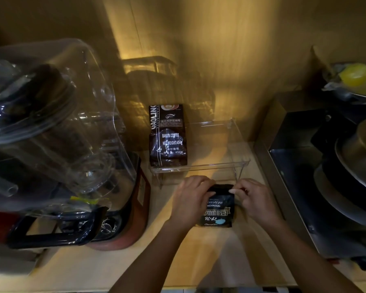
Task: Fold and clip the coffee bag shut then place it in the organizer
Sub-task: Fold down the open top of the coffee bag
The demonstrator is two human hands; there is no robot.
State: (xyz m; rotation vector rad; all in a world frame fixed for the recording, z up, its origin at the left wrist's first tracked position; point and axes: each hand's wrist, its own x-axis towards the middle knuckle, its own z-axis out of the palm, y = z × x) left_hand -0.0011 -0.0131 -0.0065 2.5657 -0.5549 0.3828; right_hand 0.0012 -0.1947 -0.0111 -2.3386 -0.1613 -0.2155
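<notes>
Both hands pinch the coffee bag (219, 208) top edge: left hand (191, 197), right hand (255, 199). The organizer (240, 142) lies just beyond the fingers; no clip is visible.

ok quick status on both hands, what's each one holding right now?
Left hand: closed on the top left edge of the coffee bag.
Right hand: pinching the bag's top right corner.

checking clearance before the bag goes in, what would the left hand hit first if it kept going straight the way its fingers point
Probably the front wall of the clear acrylic organizer, just beyond the left hand, which grips the small coffee bag. Depth is hard to judge here.
</notes>
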